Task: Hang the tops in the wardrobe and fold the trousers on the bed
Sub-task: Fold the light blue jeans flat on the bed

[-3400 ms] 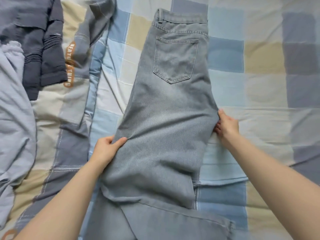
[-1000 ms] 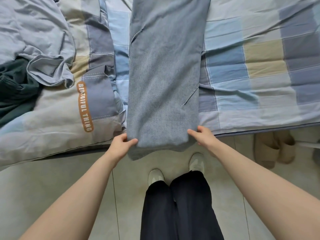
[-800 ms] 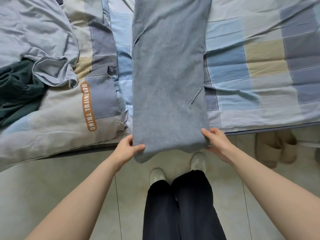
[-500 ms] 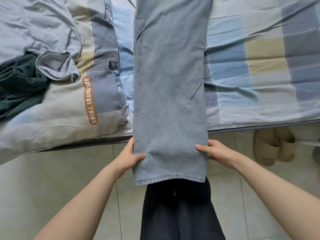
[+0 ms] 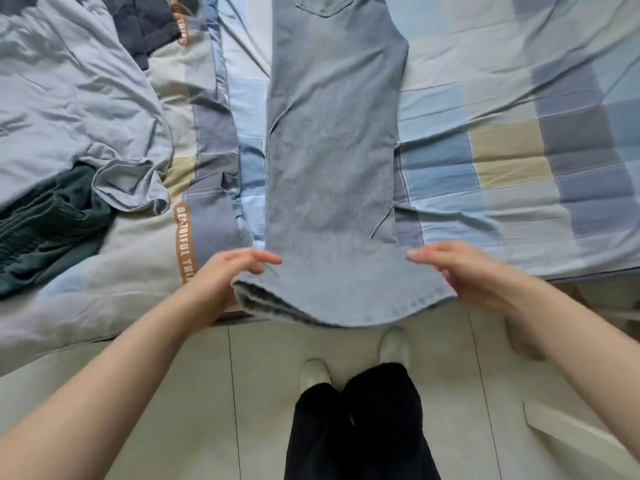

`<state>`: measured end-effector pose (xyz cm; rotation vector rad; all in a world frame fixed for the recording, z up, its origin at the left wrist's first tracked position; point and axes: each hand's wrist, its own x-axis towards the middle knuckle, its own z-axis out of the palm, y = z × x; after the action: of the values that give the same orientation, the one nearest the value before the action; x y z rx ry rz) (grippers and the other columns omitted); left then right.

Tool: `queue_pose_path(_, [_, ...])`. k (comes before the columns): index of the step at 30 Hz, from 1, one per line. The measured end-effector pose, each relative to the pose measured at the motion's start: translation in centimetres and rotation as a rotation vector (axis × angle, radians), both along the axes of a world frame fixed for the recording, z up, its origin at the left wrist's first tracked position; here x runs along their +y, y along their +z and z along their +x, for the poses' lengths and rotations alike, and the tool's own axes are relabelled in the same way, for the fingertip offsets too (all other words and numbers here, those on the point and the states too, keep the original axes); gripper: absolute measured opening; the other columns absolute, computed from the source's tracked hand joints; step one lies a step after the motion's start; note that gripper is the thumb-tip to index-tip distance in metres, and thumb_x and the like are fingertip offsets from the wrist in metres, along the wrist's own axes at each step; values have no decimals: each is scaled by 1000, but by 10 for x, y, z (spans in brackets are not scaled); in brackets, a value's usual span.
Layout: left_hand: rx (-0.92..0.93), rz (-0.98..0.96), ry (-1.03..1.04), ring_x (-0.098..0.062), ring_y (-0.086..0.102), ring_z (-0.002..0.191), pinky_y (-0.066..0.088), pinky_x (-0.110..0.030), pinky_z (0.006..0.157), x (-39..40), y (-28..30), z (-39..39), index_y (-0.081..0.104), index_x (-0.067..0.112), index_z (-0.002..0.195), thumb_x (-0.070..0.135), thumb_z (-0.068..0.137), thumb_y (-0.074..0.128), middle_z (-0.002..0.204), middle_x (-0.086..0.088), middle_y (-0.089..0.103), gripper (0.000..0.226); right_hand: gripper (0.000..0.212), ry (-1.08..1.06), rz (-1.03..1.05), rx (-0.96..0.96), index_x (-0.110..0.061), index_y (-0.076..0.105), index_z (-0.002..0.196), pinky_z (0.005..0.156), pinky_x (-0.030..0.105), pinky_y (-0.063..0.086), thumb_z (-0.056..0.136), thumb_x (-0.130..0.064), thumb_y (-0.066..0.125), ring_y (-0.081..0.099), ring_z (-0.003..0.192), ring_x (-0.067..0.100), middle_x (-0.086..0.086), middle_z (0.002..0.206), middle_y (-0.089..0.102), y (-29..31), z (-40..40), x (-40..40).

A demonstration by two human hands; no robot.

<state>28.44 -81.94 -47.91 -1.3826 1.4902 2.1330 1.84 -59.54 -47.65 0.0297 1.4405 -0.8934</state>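
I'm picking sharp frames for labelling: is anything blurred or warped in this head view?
Head view: both hands, left hand and right hand, are smeared by motion blur, so their grip on the jeans hem is hard to read; the bed edge bows from wide-angle distortion; light is soft and even, without glare.

jeans [image 5: 332, 161] waistband cut off at top; both hands motion-blurred, grip unclear
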Motion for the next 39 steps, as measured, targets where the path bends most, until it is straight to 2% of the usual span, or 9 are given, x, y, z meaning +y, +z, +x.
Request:
queue_pose_path(3, [256, 72, 313, -20, 71, 78, 58, -29, 66, -57, 6, -54, 71, 27, 99, 44, 99, 39, 88, -10, 72, 36, 30, -365, -155, -10, -7, 66, 95, 59, 26, 57, 90, -35, 56, 73, 74, 19, 9, 84, 75, 5, -59, -56])
queue_pose_path(6, [87, -127, 416, -16, 65, 69, 55, -26, 62, -84, -32, -95, 56, 23, 111, 43, 103, 38, 88, -7, 66, 28, 32, -576, -84, 158, -9, 60, 89, 59, 24, 56, 102, -26, 36, 72, 79, 21, 8, 80, 72, -18, -90, -91])
queue_pose_path(11, [-422, -384, 112, -31, 63, 96, 49, -40, 79, -37, -114, -78, 61, -6, 116, 9, 89, 62, 113, -27, 65, 31, 6, -147, 307, 210, -16, 58, 96, 67, 30, 49, 95, -20, 54, 58, 77, 22, 4, 95, 56, -92, -51, -66])
queue_pose_path(16, [-264, -399, 254, -19, 56, 94, 53, -40, 82, -22, -135, -59, 59, 19, 108, 10, 91, 62, 114, -1, 59, 20, 43, -243, 232, 227, -17, 42, 131, 80, 37, 51, 93, -24, 62, 60, 93, 28, 4, 114, 55, -128, -27, -54])
queue_pose_path(22, [-150, -201, 179, -17, 62, 89, 51, -32, 74, -40, -135, -72, 61, 16, 109, 21, 92, 66, 100, -3, 65, 18, 25, -164, 203, 195, -17, 52, 113, 82, 36, 52, 94, -31, 60, 61, 102, 27, 1, 113, 55, -136, -26, -53])
queue_pose_path(27, [-114, -247, 268, -5, 68, 64, 57, -22, 67, -48, -134, -61, 69, 12, 80, 19, 87, 71, 65, 9, 71, 10, 12, -249, 66, 130, -18, 58, 87, 74, 35, 56, 98, -24, 55, 62, 93, 23, 3, 97, 61, -130, -42, -51])
queue_pose_path(31, [-154, -236, 303, -5, 62, 59, 55, -27, 74, -28, -138, -53, 65, 17, 51, 15, 85, 74, 53, 11, 63, 35, 14, -135, 27, 32, -17, 56, 83, 82, 42, 55, 97, -19, 54, 64, 90, 24, 2, 93, 60, -130, -46, -32])
queue_pose_path(34, [-213, -351, 302, -3, 44, 47, 41, -19, 57, -17, -134, -62, 55, 23, 36, 23, 80, 79, 41, 16, 44, 50, 18, -278, 13, 17, -15, 50, 80, 79, 36, 55, 97, -9, 51, 61, 82, 23, 6, 90, 58, -129, -44, -29])
queue_pose_path(39, [-68, -270, 442, -22, 37, 76, 32, -36, 76, 11, -108, -68, 47, 18, 53, 38, 58, 85, 68, -4, 38, 42, 9, -471, -73, 139, -12, 63, 87, 86, 34, 51, 93, -15, 56, 59, 85, 15, 5, 90, 64, -107, -55, -13])
